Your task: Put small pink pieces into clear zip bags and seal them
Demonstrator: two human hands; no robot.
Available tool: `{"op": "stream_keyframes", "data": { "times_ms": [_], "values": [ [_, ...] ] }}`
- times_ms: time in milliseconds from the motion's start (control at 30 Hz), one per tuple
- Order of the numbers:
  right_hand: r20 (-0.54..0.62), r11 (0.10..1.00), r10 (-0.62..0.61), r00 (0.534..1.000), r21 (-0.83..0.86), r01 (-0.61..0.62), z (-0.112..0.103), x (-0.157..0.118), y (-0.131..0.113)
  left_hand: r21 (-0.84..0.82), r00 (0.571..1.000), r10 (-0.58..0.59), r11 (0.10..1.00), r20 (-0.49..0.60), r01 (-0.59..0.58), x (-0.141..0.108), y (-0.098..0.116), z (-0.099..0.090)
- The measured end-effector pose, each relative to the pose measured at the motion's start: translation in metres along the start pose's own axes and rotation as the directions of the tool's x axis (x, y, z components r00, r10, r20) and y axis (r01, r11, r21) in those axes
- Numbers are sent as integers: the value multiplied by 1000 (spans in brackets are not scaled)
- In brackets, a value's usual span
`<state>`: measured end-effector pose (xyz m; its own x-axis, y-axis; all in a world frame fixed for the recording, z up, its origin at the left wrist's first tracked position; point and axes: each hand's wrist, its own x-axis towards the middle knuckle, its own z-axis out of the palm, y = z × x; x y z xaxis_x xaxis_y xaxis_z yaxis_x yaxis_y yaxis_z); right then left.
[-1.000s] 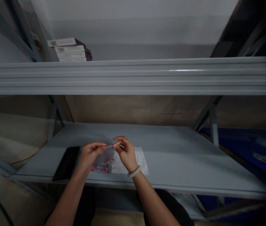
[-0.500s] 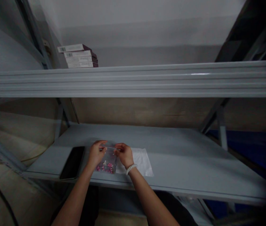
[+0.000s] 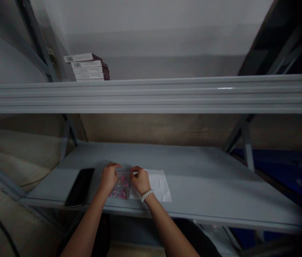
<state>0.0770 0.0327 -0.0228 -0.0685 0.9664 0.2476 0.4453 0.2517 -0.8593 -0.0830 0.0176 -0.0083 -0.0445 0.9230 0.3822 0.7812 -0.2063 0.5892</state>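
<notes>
A clear plastic bag point(image 3: 120, 195) with pink pieces inside lies on the lower grey shelf, between my hands. My left hand point(image 3: 109, 175) is at the bag's upper left edge, its forefinger reaching out over the top and its thumb by the edge. My right hand point(image 3: 140, 179), with a pale beaded bracelet on the wrist, pinches at the bag's upper right corner. Beneath and to the right of that hand is a white sheet or packet point(image 3: 159, 185). Some of the pink pieces show in the upper part of the bag, others along its bottom.
A black tablet or phone point(image 3: 80, 187) lies left of my left hand. Several stacked boxes point(image 3: 89, 67) stand on the upper shelf, whose thick front beam point(image 3: 151, 96) crosses above my hands. Metal posts rise at both sides, and a dark cable hangs at the lower left.
The bag's top has come down flatter, and pink pieces now show higher in it. My left forefinger has lifted from the top edge. The view has shifted slightly.
</notes>
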Motion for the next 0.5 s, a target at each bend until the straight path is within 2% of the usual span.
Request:
{"op": "stream_keyframes", "data": {
  "times_ms": [200, 333, 400, 467, 500],
  "values": [
    [62, 998, -62, 996, 6, 62, -1, -3, -1, 16, 998, 9, 1000, -67, -8, 3, 1, -2],
    [18, 996, -85, 996, -9, 85, -9, -3, -7, 7, 979, 9, 1000, -205, -8, 0, 13, -19],
    [-48, 996, -93, 995, -11, 92, -22, -6, -12, -11, 947, 33, 999, -320, -38, -21, 22, -32],
    [-111, 995, -101, 989, -13, 101, -39, -17, -16, -58, 925, 55, 995, -377, -82, -62, 33, -44],
    [-133, 995, -103, 986, -13, 102, -49, -27, -18, -101, 919, 26, 992, -392, -71, -87, 40, -49]
  ]
}}
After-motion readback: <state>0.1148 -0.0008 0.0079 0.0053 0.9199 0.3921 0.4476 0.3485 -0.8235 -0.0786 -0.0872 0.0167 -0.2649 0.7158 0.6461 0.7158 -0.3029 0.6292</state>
